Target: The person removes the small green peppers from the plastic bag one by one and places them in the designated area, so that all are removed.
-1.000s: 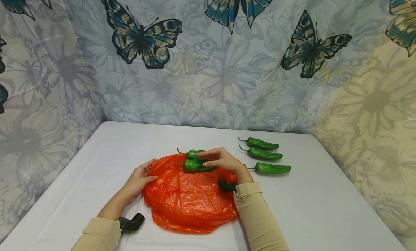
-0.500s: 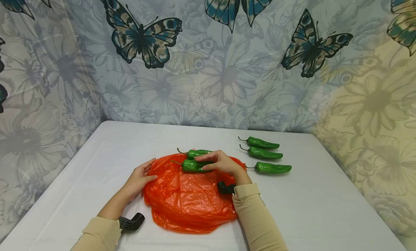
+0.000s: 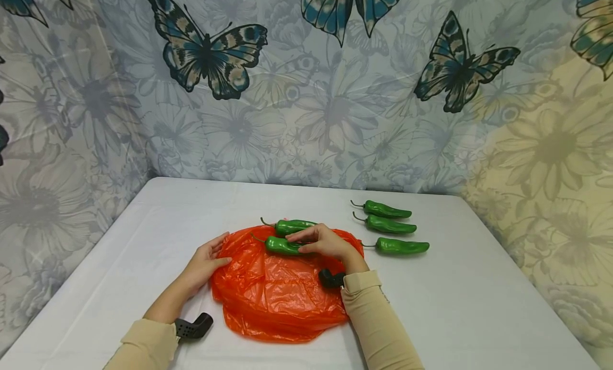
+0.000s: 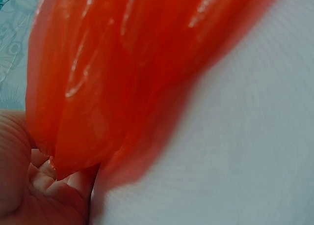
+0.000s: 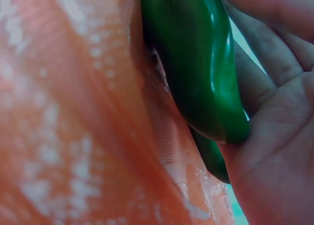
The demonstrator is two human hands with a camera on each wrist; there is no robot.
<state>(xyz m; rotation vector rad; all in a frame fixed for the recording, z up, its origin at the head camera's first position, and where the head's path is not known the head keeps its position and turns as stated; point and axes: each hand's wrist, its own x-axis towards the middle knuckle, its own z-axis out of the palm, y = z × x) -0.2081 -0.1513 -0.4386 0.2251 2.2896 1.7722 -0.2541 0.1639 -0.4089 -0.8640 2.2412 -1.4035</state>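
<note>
In the head view, the fingers of my right hand (image 3: 331,244) grip a green pepper (image 3: 282,246) between thumb and fingertips, over the far part of the red bag (image 3: 287,295). Its stem points to my left, its tip to my right, where my hand covers it, so its long axis runs sideways with a slight dip toward the tip. The rear pepper (image 3: 296,227) lies just beyond, nearly parallel, stem also left. My left hand (image 3: 203,264) holds the bag's left edge. On the white surface (image 3: 479,295) to the right, three peppers (image 3: 390,225) lie crosswise, stems left, tips right.

In the left wrist view, the bag's edge sits between my thumb and curled fingers; beside it the surface is blurred.

In the right wrist view, the pepper comes down from the top of the frame, its long axis slanting toward the lower right, and its tip meets my palm. My fingers lie along its right side. The bag hangs close on its left, and another green end shows below.
</note>
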